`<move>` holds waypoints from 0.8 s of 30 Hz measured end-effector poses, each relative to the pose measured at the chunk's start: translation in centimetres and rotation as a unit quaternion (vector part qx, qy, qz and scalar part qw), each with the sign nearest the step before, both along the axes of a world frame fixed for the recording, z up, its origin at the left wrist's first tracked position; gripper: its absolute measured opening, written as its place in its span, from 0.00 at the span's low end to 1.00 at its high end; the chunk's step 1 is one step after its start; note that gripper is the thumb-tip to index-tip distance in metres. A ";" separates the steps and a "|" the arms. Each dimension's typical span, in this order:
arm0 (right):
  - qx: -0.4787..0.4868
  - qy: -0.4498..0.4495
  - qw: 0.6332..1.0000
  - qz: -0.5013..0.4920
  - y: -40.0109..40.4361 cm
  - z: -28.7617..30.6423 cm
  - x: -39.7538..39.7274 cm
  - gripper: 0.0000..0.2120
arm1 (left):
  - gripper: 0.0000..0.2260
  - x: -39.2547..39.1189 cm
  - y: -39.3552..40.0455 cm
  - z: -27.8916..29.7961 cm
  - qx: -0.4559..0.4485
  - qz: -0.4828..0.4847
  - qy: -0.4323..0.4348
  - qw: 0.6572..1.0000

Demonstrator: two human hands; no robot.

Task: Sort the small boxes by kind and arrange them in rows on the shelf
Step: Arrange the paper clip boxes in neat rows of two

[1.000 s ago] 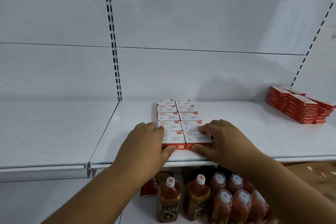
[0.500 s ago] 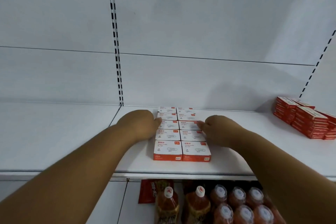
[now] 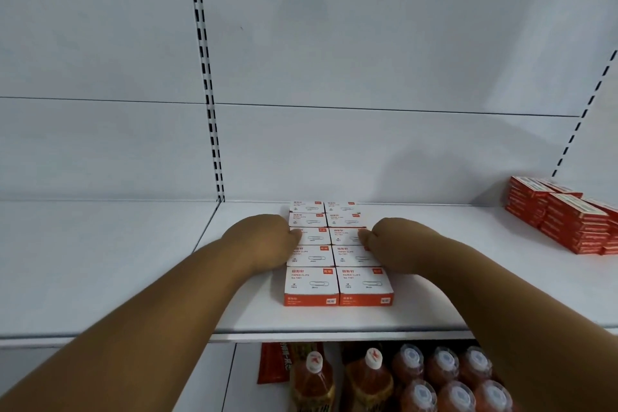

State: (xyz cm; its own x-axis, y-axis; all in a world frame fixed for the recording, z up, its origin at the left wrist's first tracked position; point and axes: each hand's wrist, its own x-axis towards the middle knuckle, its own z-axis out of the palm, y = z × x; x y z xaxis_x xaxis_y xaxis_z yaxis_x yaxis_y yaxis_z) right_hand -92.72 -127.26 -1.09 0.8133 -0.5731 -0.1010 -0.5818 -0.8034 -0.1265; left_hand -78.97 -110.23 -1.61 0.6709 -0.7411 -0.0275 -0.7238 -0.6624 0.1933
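Observation:
Several white-and-red paper clip boxes (image 3: 337, 252) lie flat in two columns running from the shelf's (image 3: 434, 304) front toward the back wall. My left hand (image 3: 267, 239) presses its fingertips against the left side of the block at the third row. On the opposite side, at the same row, my right hand (image 3: 393, 237) presses in, its fingertips lying over that box's edge. Neither hand lifts a box. A stack of red boxes (image 3: 565, 216) of another kind stands at the shelf's far right.
A slotted upright (image 3: 207, 94) splits the white back wall, and a second shelf board (image 3: 100, 261) adjoins on the left. Below the shelf stand several bottles of red drink (image 3: 411, 378) and a red packet (image 3: 272, 361).
Both hands have moved from the front row of boxes back along the block's sides to the third row. The view has come closer and tilted up slightly.

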 end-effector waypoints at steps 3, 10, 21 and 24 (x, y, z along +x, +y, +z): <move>0.018 -0.025 0.999 -0.014 -0.5 1.2 0.5 0.23 | 0.19 1.0 -0.4 1.1 -0.017 0.023 -0.005 1.000; 0.008 -0.037 0.999 0.002 -2.0 0.4 3.3 0.23 | 0.20 3.1 -2.8 0.2 -0.016 0.031 0.000 0.999; 0.004 -0.067 0.998 -0.009 -3.0 -1.2 3.5 0.23 | 0.18 3.6 -2.8 -1.2 -0.038 0.010 -0.039 0.998; 0.003 -0.063 0.998 -0.011 -2.9 -1.4 3.7 0.23 | 0.16 3.7 -2.8 -1.3 -0.035 0.007 -0.037 0.999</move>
